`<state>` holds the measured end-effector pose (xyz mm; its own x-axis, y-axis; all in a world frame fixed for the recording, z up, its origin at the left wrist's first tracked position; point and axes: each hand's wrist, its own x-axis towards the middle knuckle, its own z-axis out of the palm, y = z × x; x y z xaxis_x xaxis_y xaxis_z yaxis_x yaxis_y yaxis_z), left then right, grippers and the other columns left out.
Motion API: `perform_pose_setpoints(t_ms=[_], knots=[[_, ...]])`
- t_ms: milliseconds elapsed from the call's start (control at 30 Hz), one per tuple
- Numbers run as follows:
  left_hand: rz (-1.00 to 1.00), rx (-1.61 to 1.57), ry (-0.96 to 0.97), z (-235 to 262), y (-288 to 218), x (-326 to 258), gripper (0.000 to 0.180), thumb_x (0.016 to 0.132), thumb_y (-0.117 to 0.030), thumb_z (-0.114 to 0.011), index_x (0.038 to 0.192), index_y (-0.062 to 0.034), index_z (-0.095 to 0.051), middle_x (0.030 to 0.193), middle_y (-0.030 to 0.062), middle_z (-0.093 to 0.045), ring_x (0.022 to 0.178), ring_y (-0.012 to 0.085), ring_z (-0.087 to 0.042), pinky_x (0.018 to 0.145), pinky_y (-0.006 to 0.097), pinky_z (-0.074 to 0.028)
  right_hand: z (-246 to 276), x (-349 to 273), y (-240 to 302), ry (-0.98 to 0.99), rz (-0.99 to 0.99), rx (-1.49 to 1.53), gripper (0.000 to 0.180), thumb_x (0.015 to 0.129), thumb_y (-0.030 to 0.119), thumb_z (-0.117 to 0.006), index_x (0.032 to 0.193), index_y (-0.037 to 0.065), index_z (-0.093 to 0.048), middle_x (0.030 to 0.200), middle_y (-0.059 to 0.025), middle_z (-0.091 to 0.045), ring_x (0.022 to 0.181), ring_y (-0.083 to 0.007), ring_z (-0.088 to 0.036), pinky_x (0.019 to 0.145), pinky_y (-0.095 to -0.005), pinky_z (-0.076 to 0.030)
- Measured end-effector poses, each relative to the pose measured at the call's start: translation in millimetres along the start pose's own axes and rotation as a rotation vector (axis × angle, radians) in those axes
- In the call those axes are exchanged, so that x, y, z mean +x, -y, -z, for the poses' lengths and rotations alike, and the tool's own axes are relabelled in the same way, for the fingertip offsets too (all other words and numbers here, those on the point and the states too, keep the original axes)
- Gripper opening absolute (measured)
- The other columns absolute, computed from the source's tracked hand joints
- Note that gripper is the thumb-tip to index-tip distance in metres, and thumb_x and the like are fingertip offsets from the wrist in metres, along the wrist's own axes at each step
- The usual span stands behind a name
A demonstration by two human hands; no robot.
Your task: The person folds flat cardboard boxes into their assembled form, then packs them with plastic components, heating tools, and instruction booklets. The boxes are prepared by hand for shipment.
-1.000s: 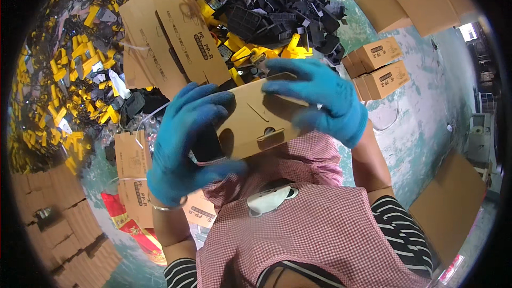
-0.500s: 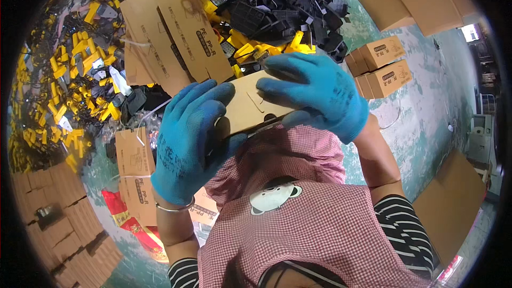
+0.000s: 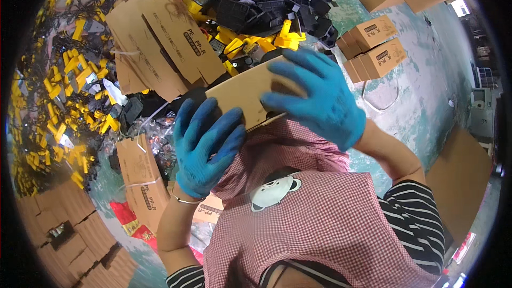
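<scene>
A small brown cardboard box (image 3: 240, 94) is held tilted above my lap, its plain side facing up and its right end higher. My left hand (image 3: 207, 152), in a blue work glove, grips the left end with the fingers spread along its near-left corner. My right hand (image 3: 320, 98), gloved the same and slightly blurred, lies over the right end, its fingers across the upper face. The thumb side of my right hand is partly hidden. Whatever the box contains cannot be seen.
Beyond the box is a heap of yellow tool parts (image 3: 80, 69) and black plastic cases (image 3: 266, 5). A large flattened carton (image 3: 170, 37) leans there. Small printed boxes (image 3: 381, 56) stand at right, stacked cartons (image 3: 64, 234) at lower left, a big cardboard sheet (image 3: 461, 181) at far right.
The box has shifted a little to the left. My left hand has slid from the box's left side to its near-left corner, fingers more spread. My right hand has opened flatter over the box.
</scene>
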<state>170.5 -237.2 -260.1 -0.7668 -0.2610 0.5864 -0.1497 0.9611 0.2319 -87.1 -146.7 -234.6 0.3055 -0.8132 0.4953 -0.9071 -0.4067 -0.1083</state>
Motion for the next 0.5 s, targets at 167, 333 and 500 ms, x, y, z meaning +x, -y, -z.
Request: perform_pose_setpoints(t_ms=[167, 333, 500], knots=[[-0.065, -0.196, 0.184, 25.8, 1.7, 38.6, 0.033, 0.075, -0.016, -0.080, 0.105, -0.0101, -0.068, 0.123, 0.0113, -0.066, 0.129, 0.0395, -0.052, 0.111, 0.054, -0.036, 7.3, -34.8, 35.9, -0.271, -0.100, -0.079, 0.030, 0.065, 0.014, -0.079, 0.094, 0.022, -0.076, 0.085, 0.0012, -0.065, 0.071, -0.0202, -0.064, 0.058, -0.0333, -0.052], [0.216, -0.295, 0.140, 5.9, -20.0, 76.4, 0.052, 0.070, -0.022, -0.084, 0.114, -0.0058, -0.061, 0.124, 0.0156, -0.060, 0.115, 0.0384, -0.055, 0.101, 0.044, -0.043, -3.8, -63.7, 76.3, -0.167, -0.318, 0.078, 0.035, 0.072, 0.007, -0.077, 0.106, 0.016, -0.075, 0.092, -0.0022, -0.067, 0.081, -0.0181, -0.066, 0.070, -0.0271, -0.053], [0.233, -0.191, 0.171, -9.7, -16.1, 70.4, 0.046, 0.075, -0.020, -0.082, 0.114, -0.0070, -0.061, 0.112, 0.0141, -0.060, 0.104, 0.0343, -0.057, 0.092, 0.042, -0.045, -11.4, -64.9, 97.1, -0.362, -1.258, 1.470, 0.024, 0.091, 0.001, -0.068, 0.115, 0.001, -0.066, 0.109, -0.0065, -0.069, 0.099, -0.0142, -0.066, 0.088, -0.0271, -0.054]])
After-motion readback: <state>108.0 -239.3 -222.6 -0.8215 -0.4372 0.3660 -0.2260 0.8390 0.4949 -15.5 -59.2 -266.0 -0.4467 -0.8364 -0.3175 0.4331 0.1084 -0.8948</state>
